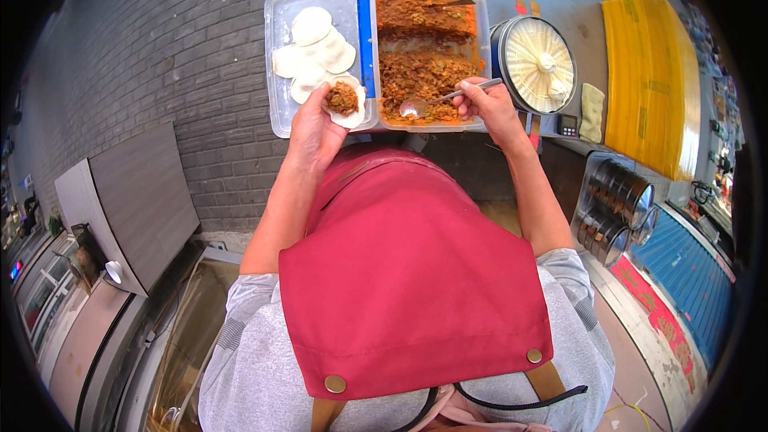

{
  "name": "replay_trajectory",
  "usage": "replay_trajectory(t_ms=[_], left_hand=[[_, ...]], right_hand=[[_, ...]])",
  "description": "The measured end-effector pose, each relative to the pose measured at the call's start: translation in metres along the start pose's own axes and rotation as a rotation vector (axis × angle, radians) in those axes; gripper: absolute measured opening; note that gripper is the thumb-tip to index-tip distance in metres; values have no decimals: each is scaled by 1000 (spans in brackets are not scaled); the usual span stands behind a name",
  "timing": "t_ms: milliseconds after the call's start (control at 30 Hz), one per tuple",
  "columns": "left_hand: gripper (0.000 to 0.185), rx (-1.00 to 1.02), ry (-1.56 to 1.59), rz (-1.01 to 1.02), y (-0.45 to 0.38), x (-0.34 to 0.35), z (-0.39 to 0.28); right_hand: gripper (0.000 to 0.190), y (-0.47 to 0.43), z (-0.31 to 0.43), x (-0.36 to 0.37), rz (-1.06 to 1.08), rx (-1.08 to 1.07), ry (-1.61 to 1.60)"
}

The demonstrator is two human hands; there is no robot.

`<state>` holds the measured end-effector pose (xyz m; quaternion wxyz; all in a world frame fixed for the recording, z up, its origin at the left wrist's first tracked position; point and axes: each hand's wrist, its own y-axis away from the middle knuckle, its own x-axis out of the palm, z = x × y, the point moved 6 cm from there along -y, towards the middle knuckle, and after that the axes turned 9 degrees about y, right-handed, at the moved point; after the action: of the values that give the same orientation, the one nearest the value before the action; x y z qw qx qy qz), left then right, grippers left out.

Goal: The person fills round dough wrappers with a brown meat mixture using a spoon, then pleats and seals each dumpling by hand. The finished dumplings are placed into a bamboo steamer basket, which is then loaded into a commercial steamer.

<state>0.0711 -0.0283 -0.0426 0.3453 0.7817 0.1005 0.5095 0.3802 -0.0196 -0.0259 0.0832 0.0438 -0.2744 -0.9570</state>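
Observation:
In my left hand (pixel 313 129) lies a round dough wrapper (pixel 355 118) with a mound of reddish-brown minced filling (pixel 342 99) on it. My right hand (pixel 487 107) grips a metal spoon (pixel 443 98) by its handle, the bowl resting at the near end of the filling container. That clear plastic container (pixel 485 18) holds chopped filling (pixel 420 72) in two heaps, with a second spoon (pixel 459 2) stuck in the far heap. Several more wrappers (pixel 312 25) overlap on a clear plastic lid (pixel 279 96) with a blue edge strip, just beyond my left hand.
Right of the container stands a round steamer with a woven lid (pixel 540 63). Near it are a small dark timer-like device (pixel 567 125) and a folded cloth (pixel 592 113). A yellow-wrapped box (pixel 648 84) sits farther right. Stacked round metal tins (pixel 618 192) lie below it.

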Motion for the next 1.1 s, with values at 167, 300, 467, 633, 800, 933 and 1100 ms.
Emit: replay_trajectory(t_ms=[167, 300, 467, 633, 800, 933, 1100], left_hand=[[39, -14, -25, -36, 2, 2, 6], [42, -66, -17, -19, -4, 5, 24], [46, -88, 1, -13, -7, 36, 39], [47, -78, -15, 41, -25, 45, 43], [50, -75, -20, 49, -35, 67, 38], [51, -115, -7, -20, -40, 71, 34], [44, -129, 14, 5, -42, 72, 33]], right_hand=[[21, 6, 5, -6, -37, -29, -280], [22, 25, 37, 20, -81, -180, -411], [21, 41, 68, 50, -170, -403, -7], [18, 73, 97, 85, -257, -864, 675], [27, 79, 84, 119, -207, -1102, 963], [29, 78, 75, 122, -202, -1160, 1110], [32, 88, 79, 118, -180, -1177, 1168]])
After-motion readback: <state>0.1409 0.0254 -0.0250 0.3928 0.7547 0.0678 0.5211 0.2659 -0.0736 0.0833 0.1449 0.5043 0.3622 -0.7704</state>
